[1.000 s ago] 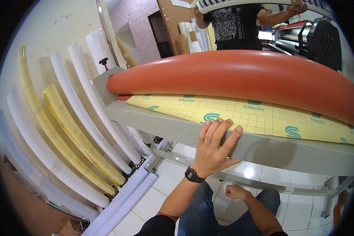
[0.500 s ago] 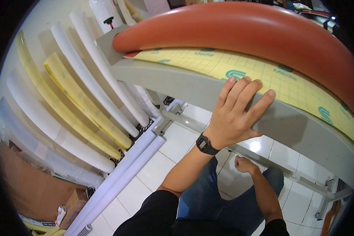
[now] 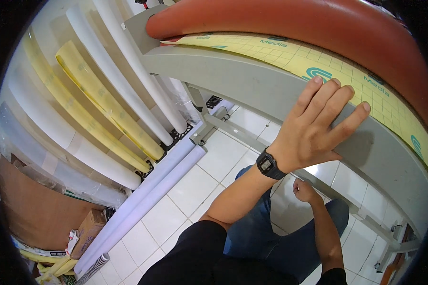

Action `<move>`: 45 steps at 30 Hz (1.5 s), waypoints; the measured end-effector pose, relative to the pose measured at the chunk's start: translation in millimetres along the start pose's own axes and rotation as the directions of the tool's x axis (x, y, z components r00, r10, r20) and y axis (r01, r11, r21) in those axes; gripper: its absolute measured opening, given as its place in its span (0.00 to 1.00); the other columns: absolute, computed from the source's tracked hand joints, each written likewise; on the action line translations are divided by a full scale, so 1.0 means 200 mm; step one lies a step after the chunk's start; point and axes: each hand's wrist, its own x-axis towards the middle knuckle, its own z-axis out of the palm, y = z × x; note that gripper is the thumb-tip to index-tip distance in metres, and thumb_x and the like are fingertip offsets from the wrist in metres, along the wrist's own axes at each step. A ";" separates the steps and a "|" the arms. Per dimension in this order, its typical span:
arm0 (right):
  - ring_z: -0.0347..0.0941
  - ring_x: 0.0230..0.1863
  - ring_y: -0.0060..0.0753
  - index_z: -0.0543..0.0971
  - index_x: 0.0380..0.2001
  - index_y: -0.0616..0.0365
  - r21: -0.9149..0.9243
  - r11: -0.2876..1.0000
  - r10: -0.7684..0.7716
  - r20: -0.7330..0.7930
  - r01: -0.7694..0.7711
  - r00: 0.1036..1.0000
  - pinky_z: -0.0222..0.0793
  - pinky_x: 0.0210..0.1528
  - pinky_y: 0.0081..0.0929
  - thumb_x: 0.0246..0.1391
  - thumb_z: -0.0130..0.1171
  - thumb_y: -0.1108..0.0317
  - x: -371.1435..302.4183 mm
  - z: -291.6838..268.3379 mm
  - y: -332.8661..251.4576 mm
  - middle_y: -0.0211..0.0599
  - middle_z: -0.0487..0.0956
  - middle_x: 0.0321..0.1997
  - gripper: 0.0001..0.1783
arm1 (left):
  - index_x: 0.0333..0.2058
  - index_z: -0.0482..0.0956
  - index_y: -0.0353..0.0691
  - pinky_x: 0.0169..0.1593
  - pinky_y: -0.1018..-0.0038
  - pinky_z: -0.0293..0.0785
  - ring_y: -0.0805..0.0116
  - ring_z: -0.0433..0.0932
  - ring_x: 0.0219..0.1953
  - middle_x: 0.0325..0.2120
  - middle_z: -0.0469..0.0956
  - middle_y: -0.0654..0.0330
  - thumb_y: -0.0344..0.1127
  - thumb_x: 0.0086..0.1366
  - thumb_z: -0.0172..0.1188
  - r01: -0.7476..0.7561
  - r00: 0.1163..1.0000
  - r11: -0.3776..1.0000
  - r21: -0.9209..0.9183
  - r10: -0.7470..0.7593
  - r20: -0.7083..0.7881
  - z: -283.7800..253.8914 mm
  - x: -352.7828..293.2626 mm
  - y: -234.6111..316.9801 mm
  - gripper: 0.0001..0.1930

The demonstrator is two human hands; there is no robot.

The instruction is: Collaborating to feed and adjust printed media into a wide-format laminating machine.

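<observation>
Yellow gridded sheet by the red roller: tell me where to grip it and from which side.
Probably best to pinch the yellow sheet by its near long edge, beside the left hand, coming from the person's side. It looks thin and that edge shows along the gray beam, while its far side disappears at the red roller, leaving little to grasp there.

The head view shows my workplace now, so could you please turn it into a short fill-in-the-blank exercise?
1. The left hand has its fingertips at the near edge of a gridded sheet, whose main colour is ____.
2. The digital wristwatch on that arm has a ____ strap.
3. The right hand, away from the sheet, is curled into a ____.
4. The floor is laid with tiles that are ____ in colour.

Missing words: yellow; black; fist; white.
</observation>
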 end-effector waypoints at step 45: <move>0.76 0.36 0.55 0.71 0.34 0.61 -0.068 0.995 0.071 0.050 -0.068 0.996 0.70 0.39 0.46 0.52 0.53 0.67 0.00 0.05 0.05 0.52 0.78 0.31 0.10 | 0.57 0.70 0.51 0.62 0.49 0.54 0.51 0.67 0.56 0.52 0.69 0.55 0.60 0.34 0.71 -0.003 0.998 0.999 0.044 0.001 0.060 -0.05 0.02 0.01 0.47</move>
